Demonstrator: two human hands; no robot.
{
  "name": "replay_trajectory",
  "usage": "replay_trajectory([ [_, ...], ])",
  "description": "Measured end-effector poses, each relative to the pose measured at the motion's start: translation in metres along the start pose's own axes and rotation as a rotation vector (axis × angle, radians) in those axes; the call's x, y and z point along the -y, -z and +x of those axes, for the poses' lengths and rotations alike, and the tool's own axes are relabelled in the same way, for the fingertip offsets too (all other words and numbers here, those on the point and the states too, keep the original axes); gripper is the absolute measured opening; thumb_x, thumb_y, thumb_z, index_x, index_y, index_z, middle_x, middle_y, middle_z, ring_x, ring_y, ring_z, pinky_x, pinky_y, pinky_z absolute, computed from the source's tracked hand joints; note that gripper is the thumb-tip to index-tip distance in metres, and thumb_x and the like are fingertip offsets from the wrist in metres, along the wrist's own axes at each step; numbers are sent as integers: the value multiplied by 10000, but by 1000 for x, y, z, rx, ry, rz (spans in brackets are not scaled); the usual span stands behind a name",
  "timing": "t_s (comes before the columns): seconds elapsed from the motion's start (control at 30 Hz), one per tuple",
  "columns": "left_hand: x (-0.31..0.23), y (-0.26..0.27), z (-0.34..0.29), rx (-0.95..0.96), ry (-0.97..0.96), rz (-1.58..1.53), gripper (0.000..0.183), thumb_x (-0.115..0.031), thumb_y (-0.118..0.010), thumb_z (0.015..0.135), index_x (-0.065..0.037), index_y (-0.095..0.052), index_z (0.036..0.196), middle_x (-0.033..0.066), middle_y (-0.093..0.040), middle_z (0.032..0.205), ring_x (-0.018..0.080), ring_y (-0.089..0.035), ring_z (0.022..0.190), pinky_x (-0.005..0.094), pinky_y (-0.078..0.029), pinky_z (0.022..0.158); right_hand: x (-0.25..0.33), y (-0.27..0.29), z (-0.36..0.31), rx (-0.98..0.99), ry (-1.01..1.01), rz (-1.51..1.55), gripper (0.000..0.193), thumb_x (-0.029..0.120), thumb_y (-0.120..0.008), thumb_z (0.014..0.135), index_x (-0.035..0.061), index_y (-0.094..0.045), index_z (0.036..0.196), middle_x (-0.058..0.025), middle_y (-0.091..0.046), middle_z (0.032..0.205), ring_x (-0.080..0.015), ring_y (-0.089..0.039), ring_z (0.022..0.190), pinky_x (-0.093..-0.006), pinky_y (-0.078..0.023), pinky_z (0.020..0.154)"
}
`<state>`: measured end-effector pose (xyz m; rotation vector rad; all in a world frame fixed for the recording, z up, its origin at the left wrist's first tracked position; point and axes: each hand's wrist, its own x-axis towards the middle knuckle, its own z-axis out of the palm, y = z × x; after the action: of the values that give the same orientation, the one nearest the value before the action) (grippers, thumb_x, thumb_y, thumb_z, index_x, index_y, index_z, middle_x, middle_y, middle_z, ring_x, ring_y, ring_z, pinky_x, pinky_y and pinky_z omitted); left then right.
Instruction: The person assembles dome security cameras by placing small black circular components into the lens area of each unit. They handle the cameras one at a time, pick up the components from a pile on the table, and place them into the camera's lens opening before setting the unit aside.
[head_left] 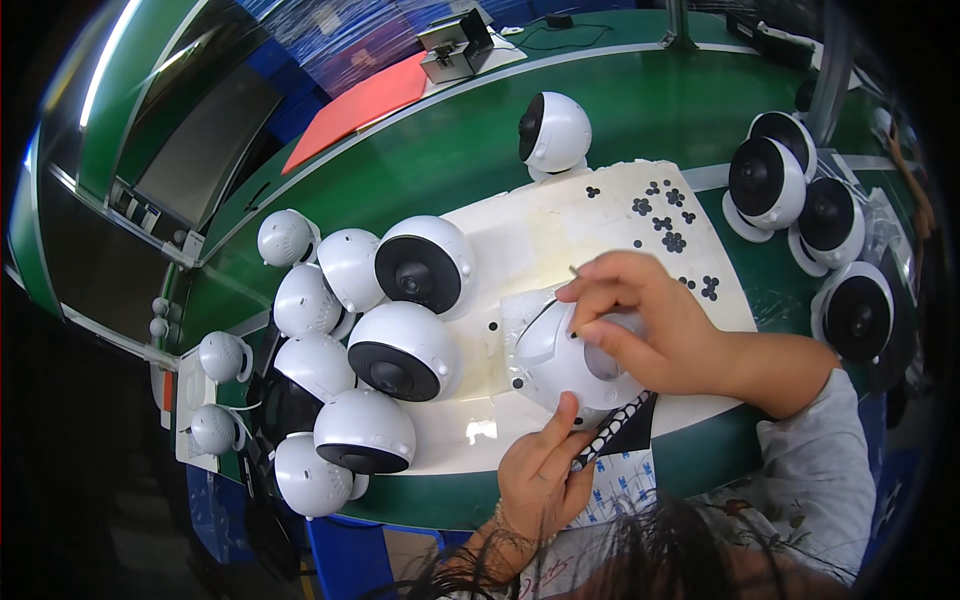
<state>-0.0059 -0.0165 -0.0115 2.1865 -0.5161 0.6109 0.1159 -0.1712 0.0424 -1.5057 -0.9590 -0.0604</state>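
Observation:
A white ball-shaped camera (pixel 545 365) lies in front of me, partly covered by my right hand (pixel 640 320). The fingers of that hand are pinched on a thin metal tool (pixel 574 270), whose tip pokes out above them. A small black dot (pixel 574 334) shows at the fingertips, against the white shell. Close to the near side of the camera, my left hand (pixel 540 470) is closed on a black strip with pale round spots (pixel 612 430). One of its fingers points up and touches the shell or rests just beside it; I cannot tell which.
Several white cameras with black faces (pixel 425 265) crowd the left of the pale mat (pixel 470 430). More cameras (pixel 767 180) stand at the right, and one camera (pixel 558 135) at the back. Black dots in clusters (pixel 673 242) lie on the mat. A metal box (pixel 455 50) sits beyond.

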Motion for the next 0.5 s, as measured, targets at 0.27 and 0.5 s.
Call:
replay_trajectory([
  [0.27,-1,1,1,-4,6,10,347,2,-616,537,3,-604,884,188,-450,1247,244,-524,588,309,-438,549,3,3,2,67,0,-77,411,2,-519,790,22,-347,1163,-89,-571,838,-232,-556,973,-338,-396,862],
  [0.5,-1,-2,2,-21,-12,0,349,3,-615,534,5,-600,883,184,-452,1246,250,-528,599,309,-444,557,2,4,1,15,282,-525,336,42,-578,739,79,-509,1066,-59,-590,901,-252,-531,994,-396,-338,880],
])
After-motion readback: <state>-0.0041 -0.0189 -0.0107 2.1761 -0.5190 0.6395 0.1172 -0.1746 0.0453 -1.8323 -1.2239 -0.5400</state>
